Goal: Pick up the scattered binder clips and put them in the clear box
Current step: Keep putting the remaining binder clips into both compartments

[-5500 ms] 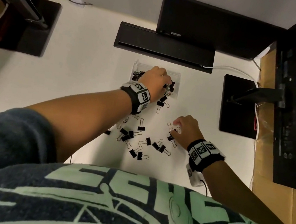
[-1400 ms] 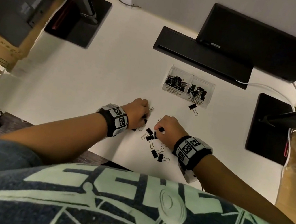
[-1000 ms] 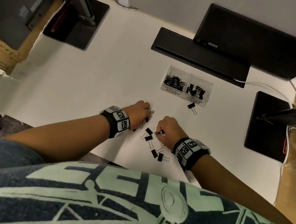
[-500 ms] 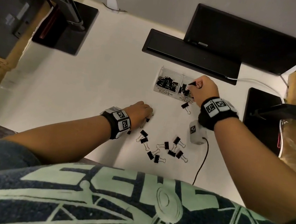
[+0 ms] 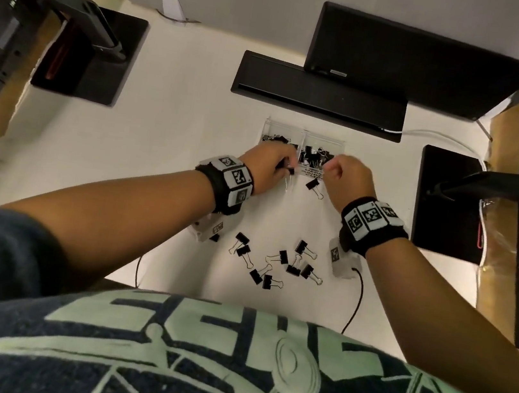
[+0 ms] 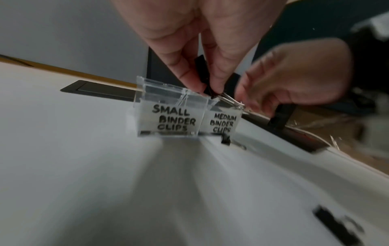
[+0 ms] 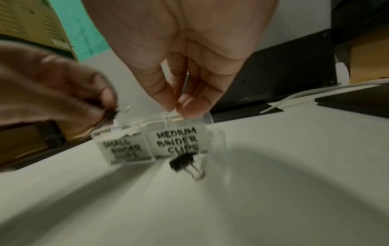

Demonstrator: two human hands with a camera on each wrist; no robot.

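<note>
Fingertips [image 6: 216,83] of the left hand [image 5: 268,170] pinch 1 black binder clip [image 6: 207,78] just above the near rim of the clear box [image 5: 304,135], close to the divider between the compartment labelled SMALL BINDER CLIPS and the one labelled MEDIUM BINDER CLIPS. The right hand [image 5: 349,183] hovers over the MEDIUM side with thumb and fingers drawn together; whether anything is held between them cannot be told. Both compartments already hold clips. 1 stray clip [image 5: 314,184] lies on the white desk [image 5: 176,136] touching or just beside the box's front wall, and a cluster of about 8 loose clips [image 5: 275,262] waits nearer the person's body. The risk, judging from the grip's position near the divider and rim, is a release that drops the clip into the wrong compartment or bounces it off the rim onto the desk. With both hands crowded over 1 small box, a knuckle could also nudge it.
</note>
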